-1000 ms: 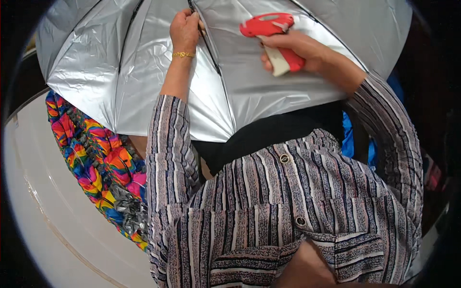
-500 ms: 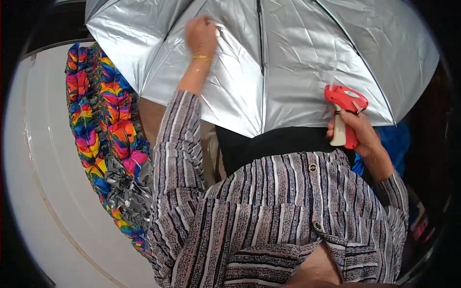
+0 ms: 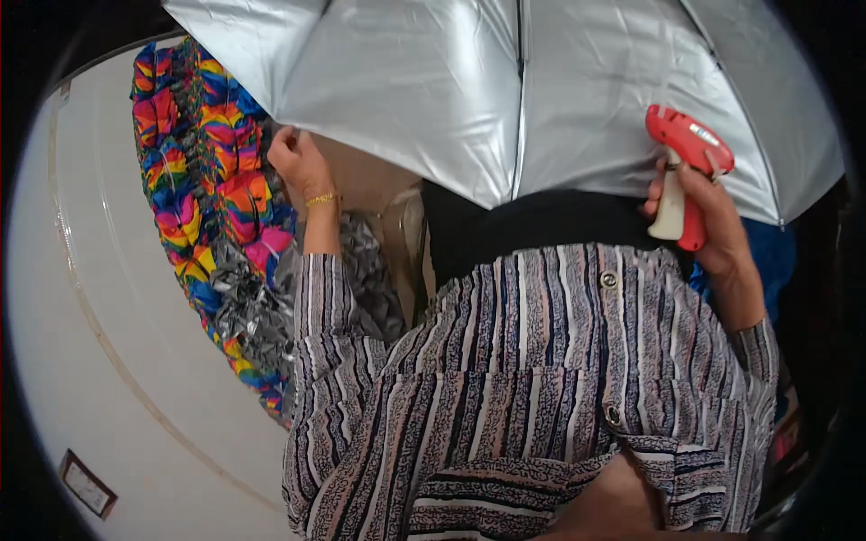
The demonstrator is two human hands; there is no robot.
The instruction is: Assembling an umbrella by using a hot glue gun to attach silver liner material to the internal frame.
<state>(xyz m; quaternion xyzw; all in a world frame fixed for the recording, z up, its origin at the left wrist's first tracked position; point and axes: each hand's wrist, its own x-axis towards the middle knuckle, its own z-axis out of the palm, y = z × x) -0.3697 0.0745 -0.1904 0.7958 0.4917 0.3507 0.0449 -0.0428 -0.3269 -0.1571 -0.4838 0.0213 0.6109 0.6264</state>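
Note:
A large open umbrella (image 3: 424, 81) with a silver canopy and dark ribs spreads across the top of the view and over my lap. My left hand (image 3: 302, 169), a gold bracelet at its wrist, pinches the canopy's rim at a corner on the left. In my right hand (image 3: 717, 216) is a red and white tagging gun (image 3: 687, 140), upright, its needle end close to the silver cloth on the right. My fingers wrap around its handle. What lies under the canopy is hidden.
Rows of folded rainbow-coloured umbrellas (image 3: 239, 203) lie to the left, with crumpled silver-grey cloth (image 3: 257, 302) beside them. A pale floor (image 3: 117, 298) curves along the left edge, with a small framed panel (image 3: 87, 487) low down. Blue material (image 3: 767, 261) shows at right.
My left hand has come down and left from the middle of the canopy to its rim corner. My right hand, still holding the tagging gun, appears slightly higher and farther right.

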